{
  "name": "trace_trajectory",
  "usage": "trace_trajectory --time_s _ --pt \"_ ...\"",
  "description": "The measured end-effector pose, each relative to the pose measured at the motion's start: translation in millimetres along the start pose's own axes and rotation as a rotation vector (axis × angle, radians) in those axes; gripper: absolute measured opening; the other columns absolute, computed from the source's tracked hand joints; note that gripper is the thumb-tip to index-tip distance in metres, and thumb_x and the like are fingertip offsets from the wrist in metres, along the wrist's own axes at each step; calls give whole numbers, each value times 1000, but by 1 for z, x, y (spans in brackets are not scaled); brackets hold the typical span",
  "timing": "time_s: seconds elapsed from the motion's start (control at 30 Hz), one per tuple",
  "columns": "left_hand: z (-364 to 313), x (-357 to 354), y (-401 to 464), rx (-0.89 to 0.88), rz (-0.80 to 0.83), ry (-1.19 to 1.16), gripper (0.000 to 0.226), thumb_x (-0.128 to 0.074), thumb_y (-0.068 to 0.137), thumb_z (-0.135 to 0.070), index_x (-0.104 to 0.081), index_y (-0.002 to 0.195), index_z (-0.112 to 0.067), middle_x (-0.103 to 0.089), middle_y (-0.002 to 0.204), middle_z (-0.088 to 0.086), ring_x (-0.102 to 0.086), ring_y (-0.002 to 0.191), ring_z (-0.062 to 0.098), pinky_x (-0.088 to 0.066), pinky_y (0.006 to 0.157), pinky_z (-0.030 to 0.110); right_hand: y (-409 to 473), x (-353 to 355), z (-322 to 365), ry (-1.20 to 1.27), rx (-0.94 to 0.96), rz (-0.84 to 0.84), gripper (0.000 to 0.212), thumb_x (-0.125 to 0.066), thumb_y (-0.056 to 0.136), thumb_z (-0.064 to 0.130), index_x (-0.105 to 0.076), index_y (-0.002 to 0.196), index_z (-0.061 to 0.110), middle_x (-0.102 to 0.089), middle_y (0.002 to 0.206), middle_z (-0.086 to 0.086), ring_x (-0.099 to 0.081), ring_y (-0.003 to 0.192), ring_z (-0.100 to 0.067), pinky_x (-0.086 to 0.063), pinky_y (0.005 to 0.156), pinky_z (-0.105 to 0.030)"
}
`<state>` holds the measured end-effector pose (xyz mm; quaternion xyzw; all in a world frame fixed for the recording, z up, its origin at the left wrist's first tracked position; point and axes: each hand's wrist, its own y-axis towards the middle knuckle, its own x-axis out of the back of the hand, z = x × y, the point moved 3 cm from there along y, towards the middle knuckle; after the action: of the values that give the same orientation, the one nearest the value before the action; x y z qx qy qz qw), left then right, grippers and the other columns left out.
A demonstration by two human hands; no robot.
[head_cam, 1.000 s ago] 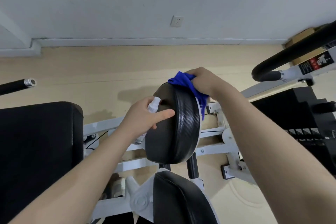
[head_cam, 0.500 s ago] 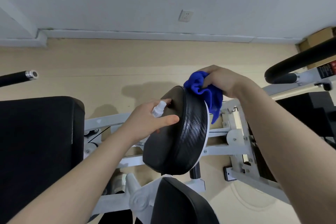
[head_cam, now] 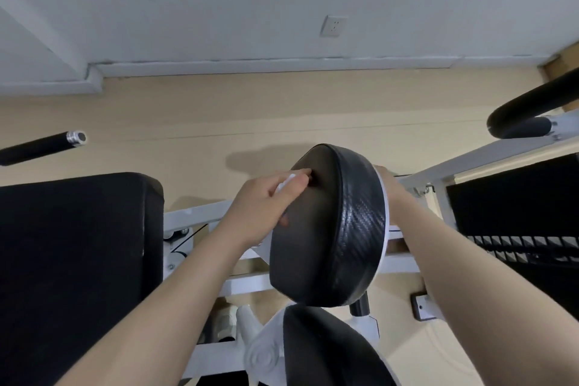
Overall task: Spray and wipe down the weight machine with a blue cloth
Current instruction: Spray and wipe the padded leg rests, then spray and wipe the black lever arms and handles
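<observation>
Person stood over the white-framed weight machine (head_cam: 200, 216), both arms reaching forward to a round black padded cushion with a carbon-weave rim (head_cam: 338, 229), tilted on edge above a second black pad (head_cam: 332, 351).

Left hand (head_cam: 266, 210) lay against the cushion's smooth near face, fingers curled round a small white spray bottle (head_cam: 285, 183); only a bit of its white top showed between thumb and forefinger, and a white sliver showed below the palm. Fingertips touched the cushion.

Right hand (head_cam: 387, 180) was mostly hidden behind the cushion's far edge; only the back of the hand and the wrist showed. Could not tell how its fingers lay, nor what they held. The blue cloth did not show in the view; could not tell where it was.

Large black upholstered bench pad (head_cam: 78, 260) to the left. Black bar with a silver end cap (head_cam: 44, 146) jutted in from the left edge. Black foam-covered handle (head_cam: 526, 122) curved in at upper right, black weight stack (head_cam: 517, 222) below it. Beige floor (head_cam: 219, 110); grey-white wall (head_cam: 219, 3) with a white socket (head_cam: 333, 26).
</observation>
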<state>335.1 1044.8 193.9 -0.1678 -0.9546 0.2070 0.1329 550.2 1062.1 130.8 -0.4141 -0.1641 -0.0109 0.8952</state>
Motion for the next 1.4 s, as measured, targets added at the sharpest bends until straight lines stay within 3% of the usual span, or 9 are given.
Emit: trace_trajectory --time_s 0.07,0.13,0.23,0.37,0.57,1.0,1.23,1.33,1.4 --pt "-3 0 -1 37 -43 -18 55 -43 85 -59 -68 100 -12 -64 73 15 -48 48 12 -37 58 28 -10 17 13 159 51 -134 35 -44 85 -10 -64 85 19 -59 72 -5 -52 68 -24 -44 51 -23" --pt "-16 -2 -7 51 -116 37 54 -39 92 -52 -66 96 -5 -61 69 11 -48 45 11 -36 56 28 -35 33 26 276 117 -194 39 -42 84 -9 -62 86 24 -63 81 -6 -57 74 -23 -48 65 -29" --pt "-50 0 -34 -10 -208 30 46 -39 94 -46 -67 84 -12 -66 74 1 -48 44 12 -35 52 25 -82 43 42 477 205 -86 36 -42 85 -6 -62 93 23 -67 89 -7 -63 81 -25 -49 77 -37" --pt "-79 2 -68 -7 -104 -99 57 -31 96 -49 -60 74 -6 -54 53 6 -47 42 15 -36 43 21 -127 45 50 465 252 -59 32 -43 84 -4 -62 96 19 -67 90 -8 -63 83 -26 -49 81 -40" --pt "-100 -21 -133 -10 47 -314 62 -22 96 -51 -51 63 -8 -46 49 8 -42 41 18 -36 41 20 -194 45 38 493 280 -85 31 -44 84 -3 -62 91 22 -65 90 -10 -60 84 -27 -48 87 -44" --pt "-137 -129 -236 9 501 -328 61 -23 93 -48 -42 51 -8 -43 46 6 -41 44 20 -36 53 26 -364 89 -78 470 250 -362 29 -49 87 1 -59 99 25 -63 90 -4 -59 82 -20 -49 74 -34" --pt "-124 -197 -274 35 535 -212 59 -31 92 -53 -48 53 -11 -52 60 6 -51 63 19 -42 73 34 -432 99 -160 478 189 -491 34 -47 83 -3 -63 100 22 -65 91 -7 -59 82 -21 -48 75 -33" --pt "-135 -225 -297 -59 513 -57 66 -31 91 -57 -54 43 -18 -63 62 5 -58 72 23 -44 84 39 -466 113 -182 480 193 -561 35 -46 83 -5 -62 89 26 -64 84 -5 -57 77 -20 -47 71 -31" --pt "-151 -246 -315 -193 514 78 71 -30 91 -59 -52 40 -17 -63 62 8 -57 66 22 -44 77 37 -485 127 -192 494 207 -610 36 -45 83 -6 -62 90 26 -63 82 -4 -57 76 -20 -47 67 -29"
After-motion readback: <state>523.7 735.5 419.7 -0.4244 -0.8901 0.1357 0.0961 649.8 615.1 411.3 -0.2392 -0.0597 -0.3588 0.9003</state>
